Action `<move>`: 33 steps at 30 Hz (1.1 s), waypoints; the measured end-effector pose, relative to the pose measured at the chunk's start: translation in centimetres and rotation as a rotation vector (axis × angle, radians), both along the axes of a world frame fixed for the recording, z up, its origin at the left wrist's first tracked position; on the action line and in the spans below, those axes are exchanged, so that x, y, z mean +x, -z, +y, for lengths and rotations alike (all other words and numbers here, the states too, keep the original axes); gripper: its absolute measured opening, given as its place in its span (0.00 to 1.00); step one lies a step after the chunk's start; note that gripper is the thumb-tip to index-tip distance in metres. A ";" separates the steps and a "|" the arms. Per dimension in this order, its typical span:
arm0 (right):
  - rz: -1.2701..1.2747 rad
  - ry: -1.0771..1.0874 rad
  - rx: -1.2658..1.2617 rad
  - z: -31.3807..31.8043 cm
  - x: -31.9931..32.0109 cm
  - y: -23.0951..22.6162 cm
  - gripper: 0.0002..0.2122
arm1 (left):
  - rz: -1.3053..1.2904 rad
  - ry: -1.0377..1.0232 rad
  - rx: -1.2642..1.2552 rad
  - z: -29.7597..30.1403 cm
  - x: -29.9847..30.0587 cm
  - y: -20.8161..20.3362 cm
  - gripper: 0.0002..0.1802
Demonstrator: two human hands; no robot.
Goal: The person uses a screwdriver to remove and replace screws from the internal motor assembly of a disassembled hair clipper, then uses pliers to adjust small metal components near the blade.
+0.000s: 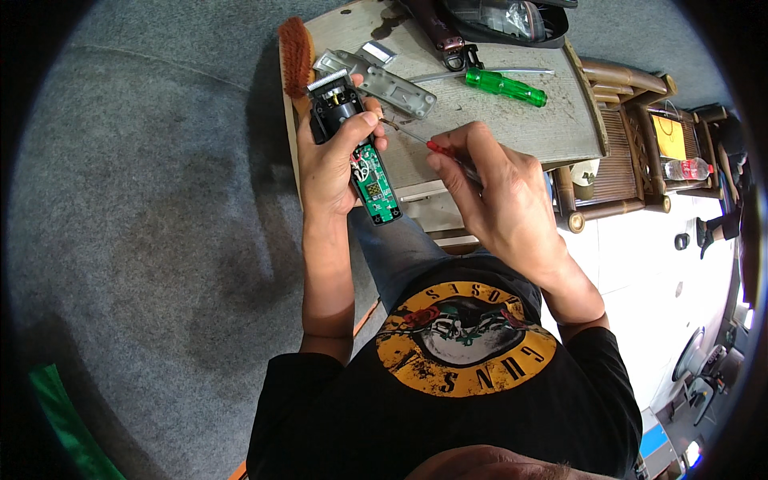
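Note:
My left hand (330,164) is wrapped round a black hair clipper (334,100) with a toothed metal blade at its far end. The clipper's casing is off, and a green circuit board (374,188) with thin wires shows toward its near end. In my right hand (512,192), a slim screwdriver (414,134) with some red on its handle is pinched between thumb and fingers. Its tip meets the fingertips of my left hand beside the clipper; whether anything small sits on the tip, I cannot tell. Just beyond lies a translucent grey clipper housing (400,90).
The small wooden table (448,108) carries a brown-bristled brush (297,58), a screwdriver with a green handle (508,87), a small metal-and-white piece (378,53) and a dark open case (512,24). Bamboo furniture (620,152) stands to the right, holding a plastic bottle (688,170).

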State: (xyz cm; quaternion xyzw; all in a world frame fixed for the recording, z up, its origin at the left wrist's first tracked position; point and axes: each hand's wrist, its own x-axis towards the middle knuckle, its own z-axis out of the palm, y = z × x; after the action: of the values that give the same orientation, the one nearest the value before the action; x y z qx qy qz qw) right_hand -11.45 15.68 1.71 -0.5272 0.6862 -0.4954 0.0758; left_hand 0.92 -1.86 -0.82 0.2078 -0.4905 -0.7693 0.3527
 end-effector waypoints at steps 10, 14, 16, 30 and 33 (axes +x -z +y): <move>-0.302 -0.024 0.221 -0.3 -0.8 -1.1 0.10 | -0.025 0.017 -0.019 0.0 0.0 -0.1 0.31; -0.266 -0.057 0.161 -0.2 -0.8 -1.1 0.10 | -0.038 0.018 -0.019 0.0 -0.1 -0.2 0.31; -0.138 -0.066 0.090 -0.2 -0.8 0.2 0.11 | -0.031 0.020 -0.021 0.0 -0.1 -0.2 0.31; -0.149 -0.020 0.083 -0.2 -1.0 0.2 0.09 | -0.060 0.002 -0.035 0.4 -0.3 -0.5 0.28; -0.151 -0.015 0.076 -0.3 -1.0 0.3 0.09 | -0.058 0.005 -0.026 0.4 -0.3 -0.6 0.28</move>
State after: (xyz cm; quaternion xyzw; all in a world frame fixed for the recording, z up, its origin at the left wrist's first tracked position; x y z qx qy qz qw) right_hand -12.46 15.43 1.44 -0.4903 0.6929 -0.5066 0.1512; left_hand 0.61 -1.45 -0.17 0.2239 -0.5111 -0.7574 0.3391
